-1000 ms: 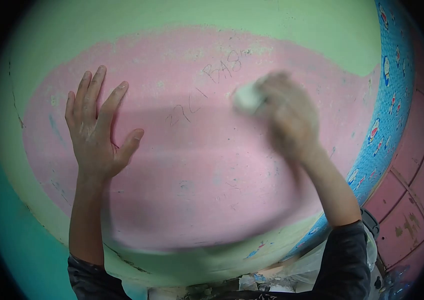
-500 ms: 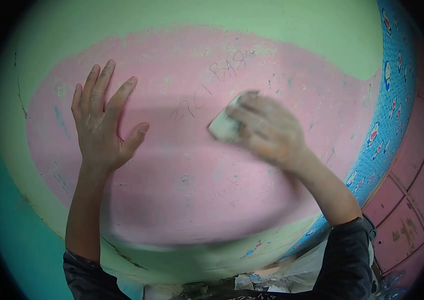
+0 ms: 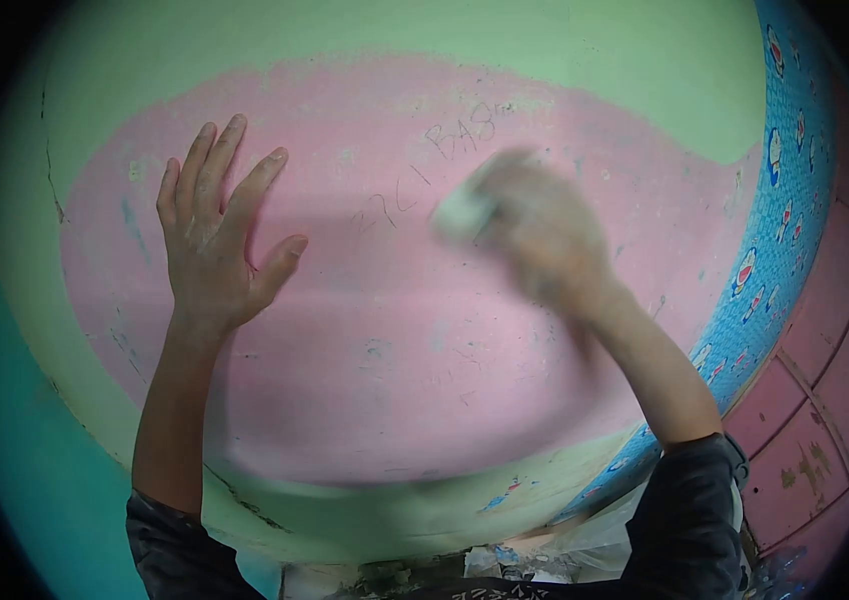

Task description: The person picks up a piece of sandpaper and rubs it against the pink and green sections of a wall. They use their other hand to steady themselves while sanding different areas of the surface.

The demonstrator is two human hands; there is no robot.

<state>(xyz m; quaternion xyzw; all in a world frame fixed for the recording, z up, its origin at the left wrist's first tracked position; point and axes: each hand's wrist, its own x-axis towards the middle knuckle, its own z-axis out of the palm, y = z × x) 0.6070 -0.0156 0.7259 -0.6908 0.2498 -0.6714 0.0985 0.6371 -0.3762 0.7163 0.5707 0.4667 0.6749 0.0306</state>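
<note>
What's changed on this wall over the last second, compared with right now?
The right hand, gripping the pale pad, swept down and left across the pink wall, then came back up and a little right. It is blurred now. Nothing was picked up or let go. The left hand stays spread flat on the wall, and the scribbled writing is still there.

- Left hand [image 3: 216, 235] pressed flat, fingers [image 3: 229, 160] spread, on the pink wall patch [image 3: 374, 360].
- Blurred right hand [image 3: 539, 225] holds a pale pad [image 3: 461, 212] against the wall beside scrawled writing [image 3: 429, 165].
</note>
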